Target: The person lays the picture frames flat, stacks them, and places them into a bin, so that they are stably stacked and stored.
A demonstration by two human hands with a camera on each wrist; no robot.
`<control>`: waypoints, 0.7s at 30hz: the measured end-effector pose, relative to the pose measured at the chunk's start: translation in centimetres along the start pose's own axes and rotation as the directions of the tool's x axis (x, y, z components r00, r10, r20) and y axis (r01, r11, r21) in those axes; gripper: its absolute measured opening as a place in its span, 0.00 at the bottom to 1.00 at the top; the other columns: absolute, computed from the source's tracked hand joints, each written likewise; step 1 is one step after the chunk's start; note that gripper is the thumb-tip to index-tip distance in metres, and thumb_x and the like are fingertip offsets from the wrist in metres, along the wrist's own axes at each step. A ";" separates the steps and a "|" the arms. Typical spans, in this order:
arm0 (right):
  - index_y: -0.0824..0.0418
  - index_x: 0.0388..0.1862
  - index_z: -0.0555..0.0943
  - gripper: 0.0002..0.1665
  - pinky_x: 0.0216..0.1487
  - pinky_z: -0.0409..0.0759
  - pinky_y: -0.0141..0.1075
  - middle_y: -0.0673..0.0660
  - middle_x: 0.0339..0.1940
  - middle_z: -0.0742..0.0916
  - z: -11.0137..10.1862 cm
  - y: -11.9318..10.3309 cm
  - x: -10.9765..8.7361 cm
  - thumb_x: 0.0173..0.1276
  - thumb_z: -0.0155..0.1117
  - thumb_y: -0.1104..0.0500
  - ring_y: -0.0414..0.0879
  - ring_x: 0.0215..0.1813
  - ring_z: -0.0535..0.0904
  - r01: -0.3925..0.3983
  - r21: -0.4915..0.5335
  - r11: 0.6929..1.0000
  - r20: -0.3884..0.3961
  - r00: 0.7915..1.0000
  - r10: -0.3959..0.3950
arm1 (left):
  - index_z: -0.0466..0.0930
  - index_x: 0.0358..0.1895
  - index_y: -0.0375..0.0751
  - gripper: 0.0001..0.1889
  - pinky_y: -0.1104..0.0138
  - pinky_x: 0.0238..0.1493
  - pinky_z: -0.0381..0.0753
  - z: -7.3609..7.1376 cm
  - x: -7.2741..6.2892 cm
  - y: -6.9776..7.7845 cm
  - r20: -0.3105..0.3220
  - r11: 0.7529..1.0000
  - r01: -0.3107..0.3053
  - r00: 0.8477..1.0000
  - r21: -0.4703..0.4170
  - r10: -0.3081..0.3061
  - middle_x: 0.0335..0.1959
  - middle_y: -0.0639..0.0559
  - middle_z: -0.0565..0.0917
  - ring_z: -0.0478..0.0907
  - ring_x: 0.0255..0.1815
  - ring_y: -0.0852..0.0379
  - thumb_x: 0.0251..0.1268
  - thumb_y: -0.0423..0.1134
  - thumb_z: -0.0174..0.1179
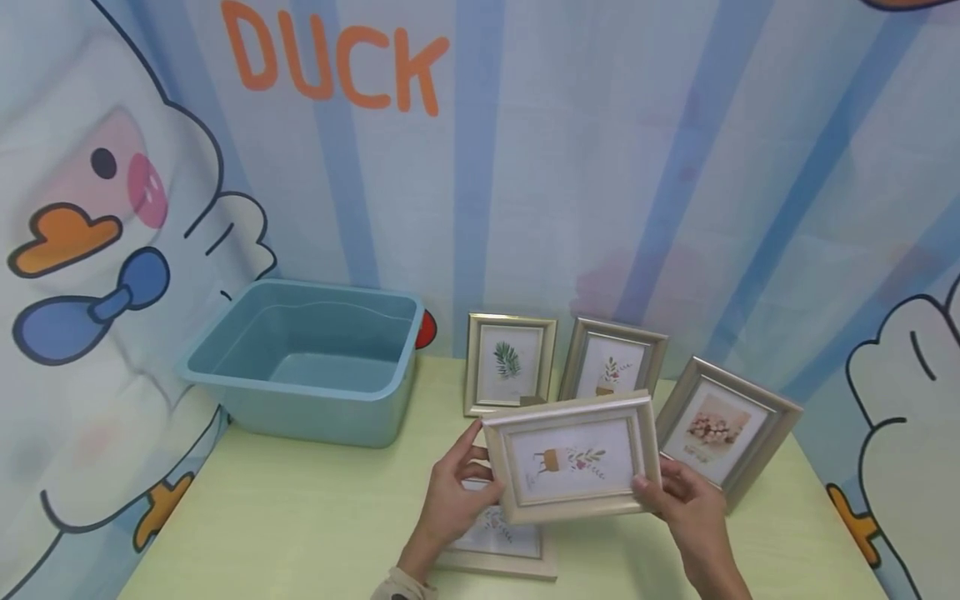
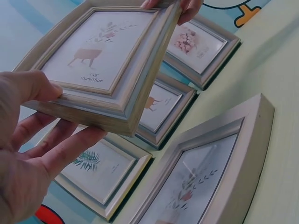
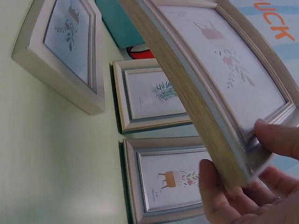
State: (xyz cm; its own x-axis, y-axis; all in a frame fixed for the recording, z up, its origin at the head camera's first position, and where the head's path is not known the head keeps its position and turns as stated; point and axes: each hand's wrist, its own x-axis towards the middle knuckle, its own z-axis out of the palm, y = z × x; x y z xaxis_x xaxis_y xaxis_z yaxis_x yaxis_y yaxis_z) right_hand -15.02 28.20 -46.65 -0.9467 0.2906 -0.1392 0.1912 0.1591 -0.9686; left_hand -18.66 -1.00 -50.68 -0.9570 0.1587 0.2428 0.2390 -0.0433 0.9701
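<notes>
A person's two hands are working apart at opposite ends of one light, silvery picture frame point(image 1: 573, 458), holding it above the table point(image 1: 285, 517). The left hand point(image 1: 457, 492) is gripping the left end, its thumb pressing on the front border while the other fingers are supporting the back; a patterned sleeve point(image 1: 405, 586) is showing at that wrist. The right hand point(image 1: 690, 508) is pinching the lower right corner in the same manner, thumb in front and fingers behind. The held frame is tilting, its right end riding slightly higher, and its potted-plant print is facing up toward the head camera, turned sideways. Partly beneath it in the head view, a pale frame point(image 1: 517, 542) is lying on the table near the front. Behind, three more are standing side by side: a fern frame point(image 1: 510, 362), a second potted-plant frame point(image 1: 611, 367) and, sitting at an angle on the right, a blossom frame point(image 1: 720, 425). A blue tub point(image 1: 307, 417) is occupying the back left, and a striped cloth point(image 1: 562, 167) with printed ducks is hanging behind everything.
</notes>
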 end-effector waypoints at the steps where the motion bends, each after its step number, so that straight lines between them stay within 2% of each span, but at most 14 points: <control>1: 0.70 0.58 0.77 0.25 0.43 0.86 0.32 0.51 0.38 0.91 0.0 0.0 0.0 0.64 0.71 0.64 0.36 0.37 0.86 0.003 -0.031 1.000 0.023 1.000 -0.003 | 0.60 0.74 0.30 0.44 0.69 0.35 0.87 -0.1 0.0 0.0 -0.003 1.000 -0.010 1.000 0.021 0.010 0.42 0.28 0.83 0.84 0.34 0.66 0.49 0.18 0.65; 3: 0.71 0.61 0.74 0.28 0.47 0.86 0.36 0.62 0.47 0.90 -0.2 -0.3 0.2 0.65 0.70 0.63 0.41 0.42 0.87 0.020 -0.109 0.994 0.085 0.996 -0.010 | 0.62 0.74 0.30 0.43 0.70 0.35 0.86 -0.4 -0.1 0.2 -0.009 0.998 -0.026 1.000 0.058 0.027 0.41 0.29 0.84 0.84 0.34 0.65 0.49 0.18 0.65; 6: 0.70 0.66 0.70 0.29 0.53 0.86 0.46 0.73 0.58 0.83 -0.5 -1.0 0.5 0.70 0.65 0.60 0.56 0.53 0.86 0.062 -0.203 0.977 0.209 0.978 -0.018 | 0.64 0.73 0.33 0.42 0.71 0.34 0.87 -0.8 -0.1 0.4 -0.003 0.994 -0.044 0.999 0.104 0.045 0.41 0.32 0.85 0.85 0.35 0.61 0.49 0.18 0.65; 9: 0.67 0.72 0.63 0.34 0.55 0.85 0.54 0.77 0.64 0.77 -0.9 -2.0 1.0 0.74 0.61 0.56 0.68 0.63 0.78 0.091 -0.249 0.964 0.311 0.950 -0.009 | 0.65 0.73 0.36 0.42 0.70 0.34 0.87 -1.0 -0.1 0.6 0.018 0.988 -0.064 0.998 0.139 0.062 0.41 0.34 0.85 0.87 0.36 0.53 0.48 0.18 0.64; 11: 0.66 0.76 0.58 0.36 0.54 0.84 0.56 0.78 0.67 0.74 -1.0 -2.5 1.3 0.76 0.57 0.55 0.73 0.66 0.74 0.095 -0.244 0.965 0.361 0.933 0.000 | 0.66 0.74 0.38 0.43 0.70 0.33 0.87 -1.0 -0.2 0.7 0.032 0.982 -0.081 0.997 0.170 0.076 0.41 0.36 0.85 0.87 0.36 0.50 0.48 0.18 0.64; 15: 0.66 0.78 0.55 0.37 0.52 0.85 0.56 0.78 0.69 0.72 -1.0 -2.8 1.5 0.78 0.55 0.55 0.74 0.67 0.72 0.086 -0.239 0.967 0.400 0.917 0.017 | 0.66 0.74 0.39 0.43 0.70 0.34 0.88 -1.0 -0.4 0.8 0.053 0.969 -0.121 0.992 0.213 0.113 0.42 0.37 0.85 0.87 0.36 0.47 0.48 0.17 0.63; 21: 0.67 0.77 0.57 0.33 0.50 0.86 0.55 0.78 0.68 0.72 -0.8 -2.6 1.4 0.79 0.52 0.59 0.75 0.66 0.73 0.086 -0.224 0.971 0.403 0.915 0.012 | 0.64 0.74 0.36 0.42 0.70 0.36 0.88 -1.0 -0.6 1.1 0.074 0.966 -0.139 0.989 0.220 0.126 0.44 0.37 0.85 0.86 0.38 0.45 0.49 0.17 0.62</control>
State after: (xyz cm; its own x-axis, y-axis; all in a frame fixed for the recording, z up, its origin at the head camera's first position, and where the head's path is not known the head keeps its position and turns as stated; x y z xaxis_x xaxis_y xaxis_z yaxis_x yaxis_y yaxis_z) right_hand -16.65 28.93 -44.17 -0.9686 -0.1121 -0.2218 0.1623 0.3905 -0.9062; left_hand -17.93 -2.09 -49.73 -0.9045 0.2244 0.3626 0.4002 0.1528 0.9036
